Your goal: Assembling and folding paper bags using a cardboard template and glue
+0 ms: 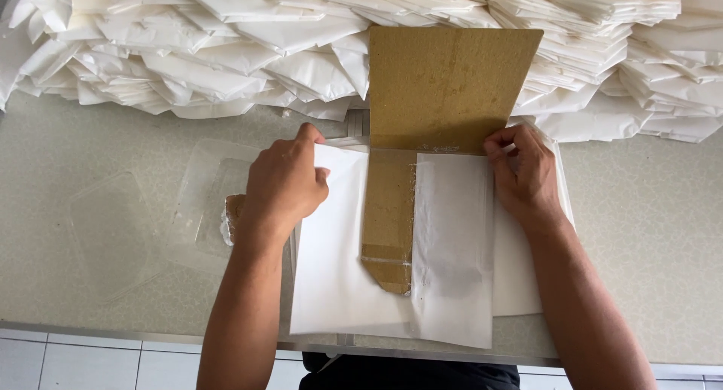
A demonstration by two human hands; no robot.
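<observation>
Left hand: the left hand (pixel 282 183) lies knuckles up on the upper left corner of the white paper sheet (pixel 331 262), fingers curled down and pressed together on the sheet's top edge; whether it grips the edge or only presses on it cannot be told
Right hand: the right hand (pixel 523 172) sits at the lower right corner of the broad upper part of the cardboard template (pixel 452 89), fingertips bent in and pinching the paper edge there
Cardboard template: brown, wide and flat at the top, narrowing to a strip that runs down the middle of the sheet and ends in a point; clear tape shows near its lower end
White paper sheet: lies flat on the table (pixel 648 232) near the front edge, directly below the person, under the template
Folded flap: a paper flap (pixel 452 247) on the right is turned over the strip's right side, covering part of it
Paper stack: a large heap of folded white paper pieces (pixel 226 51) fills the far side of the table, behind the template
Plastic sheets: clear plastic sheets (pixel 203 187) lie just left of the left hand, partly under the wrist
Table: pale speckled surface with a metal front edge; white floor tiles below
</observation>
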